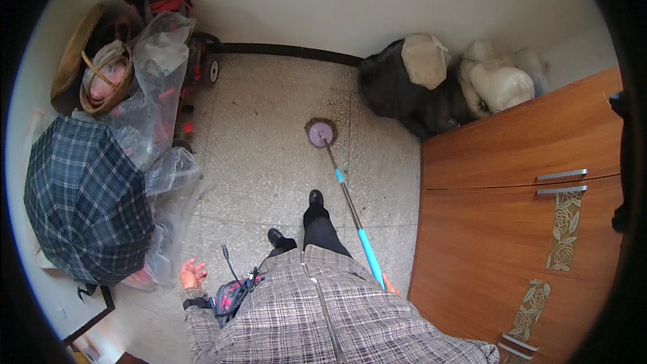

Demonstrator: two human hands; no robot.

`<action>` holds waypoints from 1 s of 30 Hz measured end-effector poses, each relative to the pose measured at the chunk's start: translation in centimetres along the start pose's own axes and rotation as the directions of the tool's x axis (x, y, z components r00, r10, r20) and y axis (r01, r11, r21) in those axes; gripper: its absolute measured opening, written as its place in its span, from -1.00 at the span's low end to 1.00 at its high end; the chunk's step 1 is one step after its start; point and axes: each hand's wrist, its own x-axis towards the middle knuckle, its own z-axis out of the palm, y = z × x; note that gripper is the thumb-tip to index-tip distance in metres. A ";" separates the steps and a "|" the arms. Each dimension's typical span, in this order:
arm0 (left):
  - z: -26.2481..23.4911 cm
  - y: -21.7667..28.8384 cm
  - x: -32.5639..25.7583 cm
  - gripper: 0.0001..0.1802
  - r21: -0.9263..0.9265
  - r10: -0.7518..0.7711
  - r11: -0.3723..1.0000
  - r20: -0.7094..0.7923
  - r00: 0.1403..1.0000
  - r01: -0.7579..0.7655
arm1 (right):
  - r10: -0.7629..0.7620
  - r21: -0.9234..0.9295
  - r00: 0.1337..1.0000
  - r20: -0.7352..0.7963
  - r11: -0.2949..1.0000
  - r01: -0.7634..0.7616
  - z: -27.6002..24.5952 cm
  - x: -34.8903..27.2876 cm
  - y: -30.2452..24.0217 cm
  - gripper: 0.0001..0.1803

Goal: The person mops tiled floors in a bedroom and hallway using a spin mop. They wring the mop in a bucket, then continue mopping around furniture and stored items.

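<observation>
Mop [350,203], probably light and stiff-poled, head resting toward the floor's [269,135] far edge, best held by the blue grip [370,254], right hand [390,284] wrapped there, left hand [193,274] loosely spread.

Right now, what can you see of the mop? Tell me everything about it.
The mop has a round, pale lilac head ringed by brownish fringe that looks fibrous and rests on the speckled floor. Its slim pole, seemingly metal, carries a short turquoise collar and a longer turquoise grip. It slants from the head back to the person's right hand, which holds the grip; the jacket hides its upper end.
</observation>
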 end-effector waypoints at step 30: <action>1.4 0.9 -1.9 -0.68 0.048 0.037 0.998 0.002 0.999 -0.037 | 0.045 -0.286 0.991 -0.129 0.955 -0.080 -9.5 35.3 -21.1 -0.15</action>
